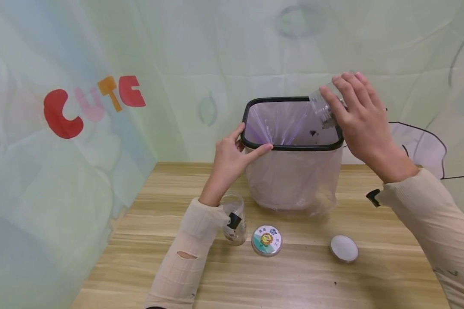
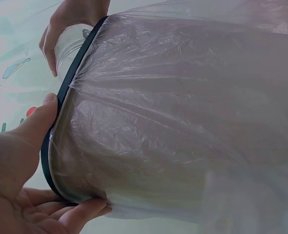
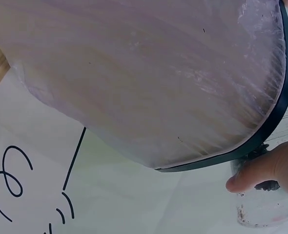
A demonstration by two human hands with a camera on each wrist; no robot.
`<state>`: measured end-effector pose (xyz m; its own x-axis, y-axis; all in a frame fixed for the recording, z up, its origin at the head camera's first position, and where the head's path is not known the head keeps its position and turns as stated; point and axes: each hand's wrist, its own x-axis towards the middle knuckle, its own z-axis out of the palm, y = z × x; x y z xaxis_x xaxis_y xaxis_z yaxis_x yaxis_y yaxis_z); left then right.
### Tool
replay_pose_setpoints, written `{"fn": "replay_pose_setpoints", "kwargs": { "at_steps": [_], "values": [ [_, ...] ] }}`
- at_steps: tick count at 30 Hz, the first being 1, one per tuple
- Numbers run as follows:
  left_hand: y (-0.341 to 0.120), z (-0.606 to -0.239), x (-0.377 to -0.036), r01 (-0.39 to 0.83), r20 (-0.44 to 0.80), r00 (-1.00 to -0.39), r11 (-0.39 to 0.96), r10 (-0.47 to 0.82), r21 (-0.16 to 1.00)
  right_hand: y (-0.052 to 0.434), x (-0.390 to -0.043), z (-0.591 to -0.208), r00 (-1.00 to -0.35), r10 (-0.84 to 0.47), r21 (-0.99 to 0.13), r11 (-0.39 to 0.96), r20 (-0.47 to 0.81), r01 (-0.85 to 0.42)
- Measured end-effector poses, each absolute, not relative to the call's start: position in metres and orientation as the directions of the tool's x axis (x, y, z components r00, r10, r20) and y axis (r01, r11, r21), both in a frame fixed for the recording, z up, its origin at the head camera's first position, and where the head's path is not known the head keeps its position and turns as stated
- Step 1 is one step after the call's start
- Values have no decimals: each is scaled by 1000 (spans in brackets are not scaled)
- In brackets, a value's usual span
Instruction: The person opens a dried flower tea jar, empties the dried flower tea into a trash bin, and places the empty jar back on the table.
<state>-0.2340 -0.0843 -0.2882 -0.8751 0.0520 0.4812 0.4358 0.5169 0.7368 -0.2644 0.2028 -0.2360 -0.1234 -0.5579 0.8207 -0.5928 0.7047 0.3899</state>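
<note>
A bin with a black rim (image 1: 294, 148) and a pale plastic liner (image 1: 294, 180) stands at the back of the table. My left hand (image 1: 233, 156) grips the rim at its left front corner; in the left wrist view the thumb (image 2: 45, 109) lies on one side of it. In my right hand (image 1: 361, 118) is a clear jar (image 1: 322, 105), held mouth down over the bin's right side. Dark bits (image 1: 313, 133) show inside the bin below the mouth. The right wrist view shows dark clumps (image 3: 267, 185) in the jar (image 3: 261, 212).
A second clear jar (image 1: 235, 234) stands by my left forearm, partly hidden. Beside it lies a round lid with a sunflower picture (image 1: 267, 240). A plain whitish lid (image 1: 344, 248) is farther right, with a dark crumb (image 1: 335, 283) nearby. Printed cloth (image 1: 216, 43) hangs behind the table.
</note>
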Motion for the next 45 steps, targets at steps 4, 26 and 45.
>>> {"fn": "replay_pose_setpoints", "kwargs": {
  "at_steps": [4,26,45],
  "values": [
    [-84,-288,-234,436,485,-873,523,48,733,202,-265,-236,-121,-557,387,701,821,-598],
    [-83,-288,-232,430,475,-879,513,49,743,199,-264,-237,-98,-586,432,690,804,-580],
    [-85,-289,-232,416,466,-884,521,41,745,203,-263,-237,-115,-637,496,689,762,-529]
  ]
}}
